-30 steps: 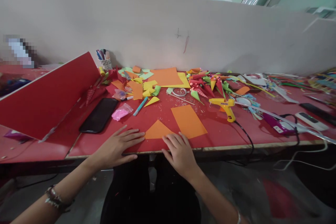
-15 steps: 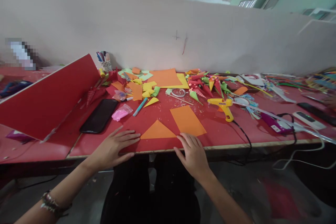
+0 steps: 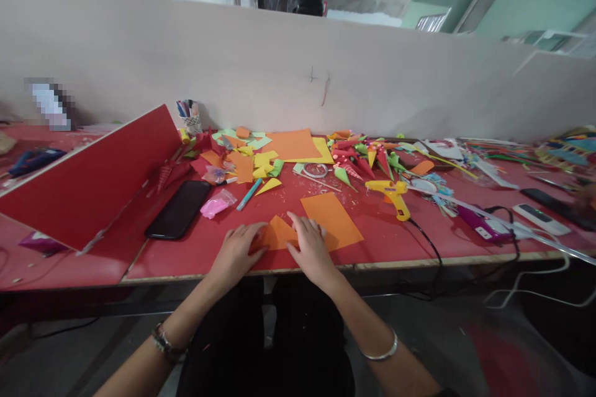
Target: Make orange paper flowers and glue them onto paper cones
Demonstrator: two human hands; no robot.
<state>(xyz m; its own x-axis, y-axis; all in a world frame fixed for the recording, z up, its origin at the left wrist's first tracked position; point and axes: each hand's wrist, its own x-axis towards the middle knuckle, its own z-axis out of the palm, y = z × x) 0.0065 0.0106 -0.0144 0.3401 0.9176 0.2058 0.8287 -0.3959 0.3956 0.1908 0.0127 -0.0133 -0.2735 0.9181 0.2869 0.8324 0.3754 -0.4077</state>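
Note:
A folded orange paper triangle [image 3: 278,232] lies on the red table near its front edge, its peak pointing away from me. My left hand [image 3: 239,252] has its curled fingers and thumb around the triangle's left corner. Over the right corner lies my right hand [image 3: 311,247], fingers extended and thumb apart, covering that side. Just right of it, partly beneath the fingers, is a flat orange paper rectangle [image 3: 333,220]. Where the right fingertips touch the paper is partly hidden.
Behind lie a black phone [image 3: 178,209], a pink packet [image 3: 218,203], a teal pen [image 3: 249,194], paper scraps and several paper cones [image 3: 367,156]. A yellow glue gun [image 3: 392,196] with a cord sits right. A red board [image 3: 97,173] leans at left; a pale partition [image 3: 233,62] stands behind.
My right hand first slid right along the triangle's lower edge, then came back left over its right side. My left hand moved right, from beside the left corner onto it.

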